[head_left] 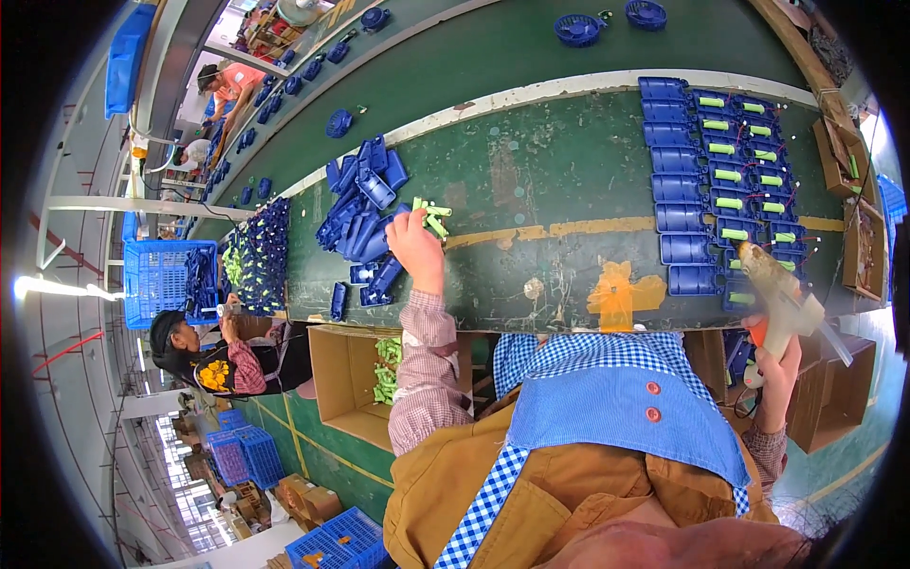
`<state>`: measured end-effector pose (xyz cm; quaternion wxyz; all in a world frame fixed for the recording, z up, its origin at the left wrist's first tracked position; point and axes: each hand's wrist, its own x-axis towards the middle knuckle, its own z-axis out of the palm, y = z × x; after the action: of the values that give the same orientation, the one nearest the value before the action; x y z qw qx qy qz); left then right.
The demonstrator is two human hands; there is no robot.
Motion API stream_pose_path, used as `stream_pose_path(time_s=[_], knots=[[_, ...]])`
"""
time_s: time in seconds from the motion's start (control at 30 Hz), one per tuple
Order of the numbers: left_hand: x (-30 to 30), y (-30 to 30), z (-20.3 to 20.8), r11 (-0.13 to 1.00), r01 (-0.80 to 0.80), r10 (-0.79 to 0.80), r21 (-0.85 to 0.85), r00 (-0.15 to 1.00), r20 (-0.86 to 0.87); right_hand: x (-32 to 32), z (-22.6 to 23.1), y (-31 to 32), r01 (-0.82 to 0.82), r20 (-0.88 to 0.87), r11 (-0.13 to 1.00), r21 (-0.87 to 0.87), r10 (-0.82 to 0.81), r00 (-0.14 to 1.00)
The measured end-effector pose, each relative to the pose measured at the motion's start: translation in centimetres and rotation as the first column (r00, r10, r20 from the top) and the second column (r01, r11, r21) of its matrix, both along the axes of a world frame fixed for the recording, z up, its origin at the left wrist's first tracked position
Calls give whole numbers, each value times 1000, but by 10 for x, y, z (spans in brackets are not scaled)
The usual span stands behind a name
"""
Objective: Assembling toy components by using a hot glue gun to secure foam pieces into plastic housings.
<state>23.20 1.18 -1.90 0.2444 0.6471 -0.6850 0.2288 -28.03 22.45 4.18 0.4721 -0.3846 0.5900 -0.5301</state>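
My left hand reaches over the table to the right edge of a heap of blue plastic casing halves. Its fingers are bent together beside several light-green cylindrical battery cells; whatever they pinch is hidden. In my right hand is a pale hot glue gun, held at the table's front edge with its brownish nozzle over the nearest casings. Columns of open blue casings lie there in rows. Many of them hold green cells with thin wires on the right.
A cardboard box with green cells stands below the table edge. Beyond a pale rail runs a green conveyor carrying blue fan parts. Small cardboard boxes line the right end. At the left, a person works near a blue crate.
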Motion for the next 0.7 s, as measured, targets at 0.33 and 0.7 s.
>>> stream_pose_path(time_s=[0.33,0.7], knots=[[1,-31,0,956,140,-121,258,989,-88,2,5,2,-4,-18,1000,-8,4,1000],[-74,-16,39,730,667,202,153,3,-979,0,31,-38,-117,-31,992,46,118,992]])
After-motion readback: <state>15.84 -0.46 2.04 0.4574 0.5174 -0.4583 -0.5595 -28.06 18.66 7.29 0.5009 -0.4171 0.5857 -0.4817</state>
